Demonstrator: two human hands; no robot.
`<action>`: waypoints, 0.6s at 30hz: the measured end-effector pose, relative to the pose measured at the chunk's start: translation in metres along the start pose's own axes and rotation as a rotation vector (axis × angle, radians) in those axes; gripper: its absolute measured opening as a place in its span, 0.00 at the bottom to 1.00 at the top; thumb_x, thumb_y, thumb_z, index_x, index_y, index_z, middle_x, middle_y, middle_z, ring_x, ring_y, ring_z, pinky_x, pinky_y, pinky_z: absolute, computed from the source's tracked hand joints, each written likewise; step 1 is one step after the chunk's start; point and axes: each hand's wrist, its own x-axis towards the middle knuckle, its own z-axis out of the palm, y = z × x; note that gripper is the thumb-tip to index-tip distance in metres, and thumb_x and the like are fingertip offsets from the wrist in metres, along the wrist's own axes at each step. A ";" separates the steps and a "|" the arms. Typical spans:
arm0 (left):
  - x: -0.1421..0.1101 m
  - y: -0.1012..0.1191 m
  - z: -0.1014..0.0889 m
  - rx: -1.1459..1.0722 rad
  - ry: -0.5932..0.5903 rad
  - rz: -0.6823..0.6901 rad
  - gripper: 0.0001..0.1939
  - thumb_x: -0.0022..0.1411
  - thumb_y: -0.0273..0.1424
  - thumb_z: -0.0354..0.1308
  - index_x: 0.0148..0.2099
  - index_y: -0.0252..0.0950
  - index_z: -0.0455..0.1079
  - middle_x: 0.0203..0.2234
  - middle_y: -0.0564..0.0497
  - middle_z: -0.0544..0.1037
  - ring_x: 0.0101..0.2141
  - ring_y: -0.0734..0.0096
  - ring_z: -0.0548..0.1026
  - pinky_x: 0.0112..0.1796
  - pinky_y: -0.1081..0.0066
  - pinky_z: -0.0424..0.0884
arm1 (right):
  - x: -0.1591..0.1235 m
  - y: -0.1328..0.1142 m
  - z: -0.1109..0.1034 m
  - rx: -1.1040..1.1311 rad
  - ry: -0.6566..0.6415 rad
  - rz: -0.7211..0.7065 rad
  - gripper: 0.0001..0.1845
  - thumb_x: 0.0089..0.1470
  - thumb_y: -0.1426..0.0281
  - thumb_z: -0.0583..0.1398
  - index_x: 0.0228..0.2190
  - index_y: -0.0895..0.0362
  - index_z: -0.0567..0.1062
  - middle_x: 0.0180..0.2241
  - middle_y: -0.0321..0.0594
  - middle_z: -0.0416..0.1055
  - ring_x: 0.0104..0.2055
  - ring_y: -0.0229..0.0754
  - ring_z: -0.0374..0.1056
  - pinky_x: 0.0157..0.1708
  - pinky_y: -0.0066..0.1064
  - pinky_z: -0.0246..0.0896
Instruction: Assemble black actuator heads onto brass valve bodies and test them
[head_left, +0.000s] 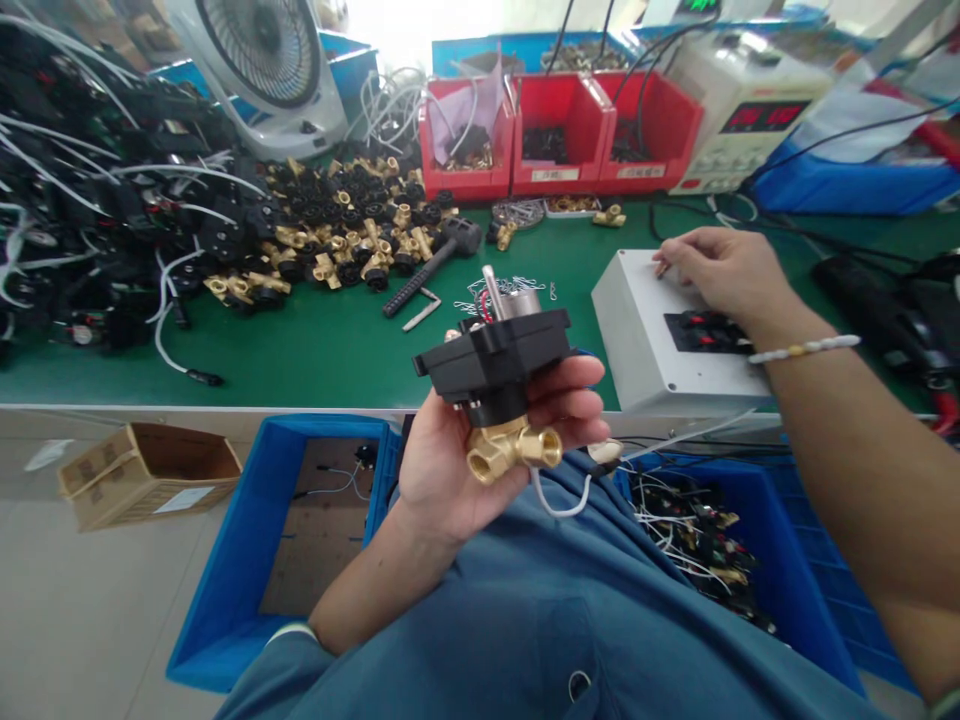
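Note:
My left hand is closed around a motorized valve, holding it up over my lap in front of the table edge. The valve has a black housing with a silver motor on top and a brass body with open ports below. A white cable hangs from it to a dark connector. At the right, my right hand rests over a light grey control box. Its thumb and forefinger pinch a small copper-coloured part on the box top, perhaps a switch lever. Red and black terminals sit below that hand.
A hammer and metal clips lie behind the valve. Brass fittings and cabled black units crowd the left. Red bins, a fan and a power supply stand behind. Blue crates stand below.

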 end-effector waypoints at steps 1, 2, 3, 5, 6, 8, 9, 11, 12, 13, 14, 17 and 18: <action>0.000 0.000 0.002 -0.006 0.011 0.019 0.27 0.74 0.45 0.41 0.48 0.35 0.77 0.42 0.42 0.83 0.43 0.55 0.83 0.45 0.57 0.80 | 0.000 0.000 0.000 0.001 -0.006 -0.002 0.09 0.60 0.71 0.61 0.28 0.59 0.78 0.24 0.39 0.72 0.24 0.34 0.57 0.26 0.29 0.50; 0.000 0.000 0.003 -0.008 0.028 0.044 0.26 0.75 0.43 0.40 0.48 0.36 0.77 0.43 0.43 0.83 0.44 0.56 0.83 0.46 0.58 0.81 | 0.000 0.000 0.000 0.001 -0.011 -0.005 0.09 0.60 0.71 0.61 0.28 0.59 0.78 0.25 0.39 0.73 0.24 0.34 0.57 0.26 0.29 0.50; 0.000 0.000 0.005 -0.005 0.049 0.076 0.23 0.76 0.42 0.42 0.48 0.36 0.77 0.44 0.44 0.84 0.46 0.58 0.83 0.47 0.60 0.81 | 0.000 0.001 0.000 0.001 -0.016 -0.008 0.09 0.60 0.71 0.61 0.29 0.59 0.78 0.25 0.40 0.73 0.24 0.34 0.57 0.26 0.29 0.50; 0.001 -0.002 0.005 0.025 0.089 0.152 0.16 0.74 0.38 0.50 0.51 0.38 0.75 0.45 0.47 0.84 0.48 0.59 0.83 0.47 0.61 0.81 | 0.001 0.002 0.000 0.000 -0.023 -0.015 0.09 0.61 0.70 0.60 0.29 0.59 0.78 0.25 0.40 0.74 0.24 0.34 0.57 0.26 0.29 0.51; 0.001 -0.003 0.005 0.050 0.111 0.192 0.13 0.72 0.36 0.55 0.52 0.39 0.75 0.46 0.48 0.84 0.48 0.59 0.83 0.47 0.62 0.81 | 0.001 0.003 0.000 0.000 -0.027 -0.020 0.09 0.61 0.70 0.60 0.30 0.58 0.78 0.26 0.40 0.74 0.24 0.34 0.57 0.26 0.29 0.51; 0.000 -0.006 0.003 0.108 0.160 0.269 0.16 0.65 0.33 0.64 0.55 0.42 0.74 0.49 0.49 0.83 0.49 0.59 0.82 0.49 0.62 0.80 | 0.002 0.005 0.000 0.000 -0.040 -0.031 0.10 0.61 0.68 0.60 0.30 0.58 0.78 0.27 0.39 0.75 0.25 0.35 0.58 0.27 0.29 0.53; 0.000 -0.007 0.002 0.136 0.180 0.301 0.20 0.61 0.31 0.67 0.56 0.43 0.74 0.50 0.50 0.82 0.50 0.59 0.82 0.50 0.63 0.80 | 0.003 0.006 0.000 -0.001 -0.046 -0.035 0.10 0.61 0.68 0.60 0.30 0.58 0.78 0.27 0.39 0.76 0.25 0.35 0.58 0.28 0.29 0.54; 0.000 -0.008 0.000 0.177 0.204 0.328 0.24 0.56 0.28 0.71 0.55 0.42 0.75 0.48 0.49 0.83 0.48 0.60 0.82 0.50 0.66 0.79 | 0.005 0.010 0.000 -0.011 -0.052 -0.039 0.11 0.62 0.65 0.60 0.31 0.58 0.79 0.29 0.39 0.77 0.25 0.36 0.60 0.29 0.30 0.55; 0.000 -0.008 0.000 0.180 0.207 0.317 0.22 0.55 0.28 0.71 0.53 0.40 0.76 0.45 0.49 0.84 0.46 0.62 0.83 0.48 0.68 0.80 | 0.006 0.012 0.000 -0.018 -0.055 -0.042 0.12 0.62 0.64 0.60 0.32 0.57 0.80 0.29 0.39 0.77 0.25 0.36 0.61 0.29 0.30 0.55; 0.000 -0.008 -0.001 0.172 0.203 0.292 0.19 0.56 0.29 0.71 0.50 0.38 0.77 0.42 0.49 0.85 0.43 0.63 0.84 0.46 0.69 0.81 | 0.007 0.014 0.000 -0.025 -0.059 -0.046 0.13 0.62 0.62 0.60 0.33 0.57 0.80 0.30 0.39 0.77 0.25 0.37 0.62 0.29 0.31 0.56; 0.001 -0.007 -0.001 0.154 0.201 0.260 0.16 0.57 0.30 0.70 0.48 0.36 0.78 0.39 0.49 0.85 0.40 0.64 0.84 0.42 0.70 0.82 | 0.008 0.017 0.000 -0.031 -0.064 -0.053 0.14 0.62 0.60 0.60 0.34 0.56 0.80 0.30 0.39 0.77 0.26 0.38 0.63 0.28 0.31 0.56; 0.003 -0.005 0.001 0.082 0.199 0.185 0.11 0.63 0.34 0.64 0.45 0.34 0.78 0.37 0.48 0.85 0.37 0.64 0.85 0.37 0.71 0.83 | 0.012 0.024 0.001 -0.030 -0.070 -0.093 0.16 0.62 0.57 0.60 0.34 0.56 0.79 0.30 0.40 0.77 0.27 0.38 0.66 0.29 0.31 0.59; 0.003 -0.004 0.002 0.069 0.200 0.173 0.11 0.65 0.34 0.61 0.45 0.34 0.78 0.39 0.47 0.85 0.38 0.63 0.85 0.37 0.70 0.83 | 0.013 0.026 0.001 -0.018 -0.064 -0.107 0.17 0.62 0.57 0.60 0.34 0.57 0.79 0.30 0.40 0.77 0.27 0.38 0.66 0.29 0.31 0.60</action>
